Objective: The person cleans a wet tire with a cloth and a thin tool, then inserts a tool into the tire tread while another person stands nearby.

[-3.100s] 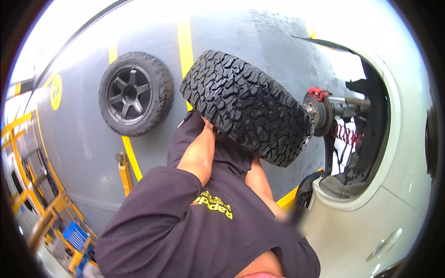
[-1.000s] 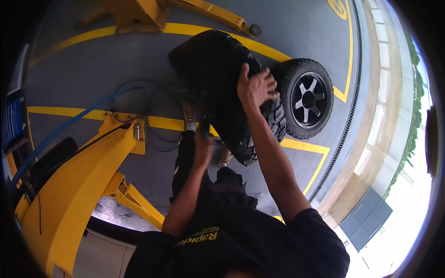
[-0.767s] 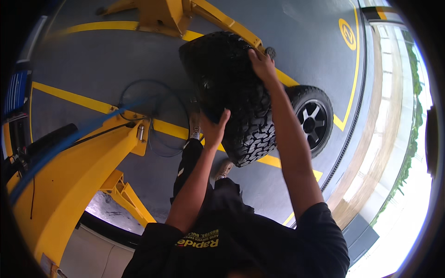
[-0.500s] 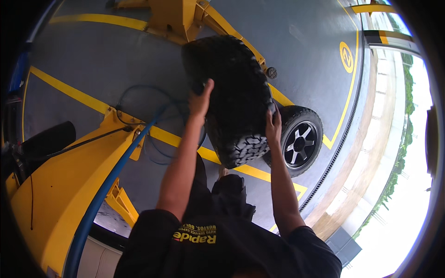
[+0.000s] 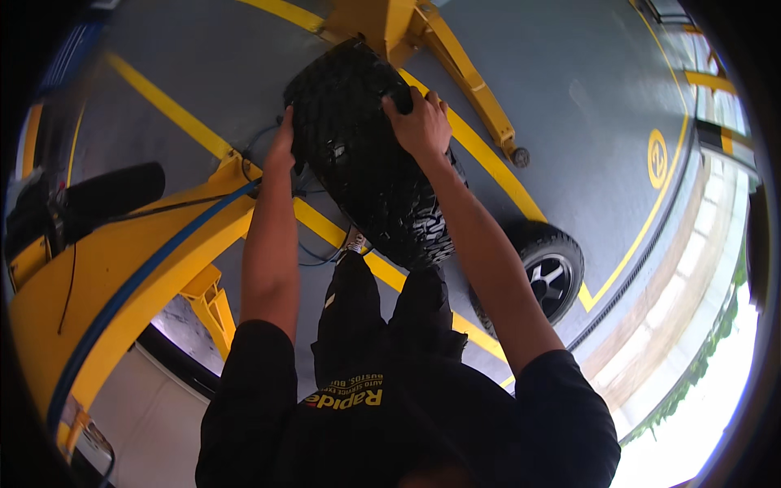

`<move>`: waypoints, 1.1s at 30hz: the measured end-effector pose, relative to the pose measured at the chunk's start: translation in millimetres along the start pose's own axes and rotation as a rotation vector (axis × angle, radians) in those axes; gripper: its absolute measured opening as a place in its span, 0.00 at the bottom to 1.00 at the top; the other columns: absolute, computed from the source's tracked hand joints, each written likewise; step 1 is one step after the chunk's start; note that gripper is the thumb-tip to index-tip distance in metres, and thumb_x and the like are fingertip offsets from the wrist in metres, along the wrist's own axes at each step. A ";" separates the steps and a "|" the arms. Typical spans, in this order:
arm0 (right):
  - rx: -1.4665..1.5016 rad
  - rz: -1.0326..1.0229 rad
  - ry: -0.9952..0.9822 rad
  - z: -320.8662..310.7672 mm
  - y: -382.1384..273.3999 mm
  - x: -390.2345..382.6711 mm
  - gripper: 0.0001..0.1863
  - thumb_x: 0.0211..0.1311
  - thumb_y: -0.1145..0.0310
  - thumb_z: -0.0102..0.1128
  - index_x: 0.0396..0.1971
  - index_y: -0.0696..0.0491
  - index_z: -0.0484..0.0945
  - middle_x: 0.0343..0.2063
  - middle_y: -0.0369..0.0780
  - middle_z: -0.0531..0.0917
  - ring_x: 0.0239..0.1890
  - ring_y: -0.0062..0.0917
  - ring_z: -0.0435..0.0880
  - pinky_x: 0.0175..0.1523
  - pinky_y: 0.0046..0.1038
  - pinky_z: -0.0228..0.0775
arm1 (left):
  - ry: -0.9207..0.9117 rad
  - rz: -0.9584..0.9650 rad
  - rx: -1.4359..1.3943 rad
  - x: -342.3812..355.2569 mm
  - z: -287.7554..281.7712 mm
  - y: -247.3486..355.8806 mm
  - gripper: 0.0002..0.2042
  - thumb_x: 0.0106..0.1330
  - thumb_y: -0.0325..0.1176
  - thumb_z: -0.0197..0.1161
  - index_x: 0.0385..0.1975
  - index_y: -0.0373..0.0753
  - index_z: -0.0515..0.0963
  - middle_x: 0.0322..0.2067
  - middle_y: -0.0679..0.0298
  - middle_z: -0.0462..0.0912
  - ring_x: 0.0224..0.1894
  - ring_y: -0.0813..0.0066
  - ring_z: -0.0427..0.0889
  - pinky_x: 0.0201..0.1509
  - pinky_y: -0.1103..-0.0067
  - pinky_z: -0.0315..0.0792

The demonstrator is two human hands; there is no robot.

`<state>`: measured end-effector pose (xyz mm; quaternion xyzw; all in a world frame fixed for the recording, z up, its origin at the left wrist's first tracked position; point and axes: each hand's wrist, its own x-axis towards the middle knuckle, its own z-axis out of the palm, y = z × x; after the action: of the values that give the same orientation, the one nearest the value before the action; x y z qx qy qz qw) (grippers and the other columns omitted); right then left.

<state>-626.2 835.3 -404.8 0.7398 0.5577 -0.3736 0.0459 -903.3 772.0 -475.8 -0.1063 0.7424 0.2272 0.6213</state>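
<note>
A big black tire [image 5: 346, 163] with chunky tread stands in front of my legs, its tread facing me. My left hand [image 5: 282, 145] presses against its left edge, thumb upward, with most fingers hidden behind the sidewall. On the upper right edge, my right hand [image 5: 421, 128] grips with its fingers curled over the tread blocks. Whether a rim sits inside this tire is hidden. Just right of it, partly behind my right forearm, a second wheel [image 5: 569, 272] shows a black and silver spoked rim.
At left, a yellow lift arm [image 5: 154, 252] carries a blue hose [image 5: 154, 264]. Another yellow arm [image 5: 464, 77] with a round end reaches along the floor beyond the tire. A pale car panel [image 5: 154, 407] is at lower left. Yellow lines mark the grey floor [image 5: 561, 154]; a drain grate [image 5: 626, 281] runs at right.
The tire has turned and shifted left across the view. My right hand has moved from its lower right side to its upper right edge; my left hand now sits on its left edge.
</note>
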 end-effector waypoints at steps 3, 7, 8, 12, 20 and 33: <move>-0.011 -0.159 -0.059 8.0 -54.5 58.3 0.40 0.67 0.33 0.63 0.68 0.48 0.79 0.70 0.48 0.74 0.72 0.50 0.72 0.68 0.49 0.75 | 0.357 0.397 -0.054 -0.9 -18.2 -31.9 0.45 0.73 0.71 0.58 0.71 0.32 0.73 0.65 0.45 0.80 0.66 0.51 0.80 0.65 0.63 0.77; -0.164 -0.149 -0.013 23.4 -69.6 143.6 0.39 0.67 0.32 0.63 0.68 0.45 0.80 0.69 0.47 0.77 0.72 0.48 0.75 0.70 0.48 0.75 | 0.928 0.434 0.518 -38.5 104.1 -77.5 0.41 0.75 0.67 0.57 0.67 0.31 0.74 0.55 0.38 0.82 0.58 0.42 0.83 0.59 0.57 0.79; -0.101 -0.280 -0.087 21.7 -59.6 166.5 0.39 0.67 0.32 0.62 0.67 0.45 0.81 0.68 0.47 0.79 0.71 0.47 0.77 0.70 0.47 0.74 | 1.030 0.482 0.504 -39.8 125.1 -71.8 0.39 0.75 0.66 0.58 0.65 0.30 0.74 0.52 0.38 0.82 0.54 0.40 0.84 0.58 0.55 0.79; 0.239 -0.528 -0.424 -10.3 -45.0 197.7 0.35 0.73 0.37 0.60 0.68 0.48 0.80 0.64 0.52 0.83 0.67 0.48 0.81 0.70 0.44 0.71 | 1.135 0.397 0.389 -10.6 108.0 -26.0 0.37 0.75 0.64 0.59 0.64 0.31 0.74 0.51 0.39 0.80 0.53 0.36 0.83 0.57 0.50 0.78; 0.034 -0.504 -0.322 -86.2 116.4 208.0 0.49 0.63 0.47 0.77 0.79 0.47 0.62 0.75 0.50 0.68 0.77 0.49 0.66 0.79 0.47 0.61 | 1.074 0.157 0.146 83.0 61.3 103.8 0.40 0.72 0.66 0.60 0.61 0.28 0.79 0.59 0.35 0.81 0.64 0.38 0.80 0.67 0.51 0.75; -0.051 -0.552 -0.264 36.3 -179.9 111.9 0.66 0.43 0.22 0.77 0.76 0.46 0.61 0.70 0.52 0.64 0.76 0.54 0.60 0.75 0.64 0.57 | 0.935 0.408 -0.503 52.0 -122.9 14.8 0.45 0.79 0.69 0.49 0.73 0.27 0.69 0.65 0.45 0.78 0.63 0.51 0.80 0.68 0.65 0.72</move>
<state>-787.9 973.5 -435.7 0.5038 0.7360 -0.4509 0.0334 -1027.9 733.7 -507.9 -0.1948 0.8669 0.4413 0.1257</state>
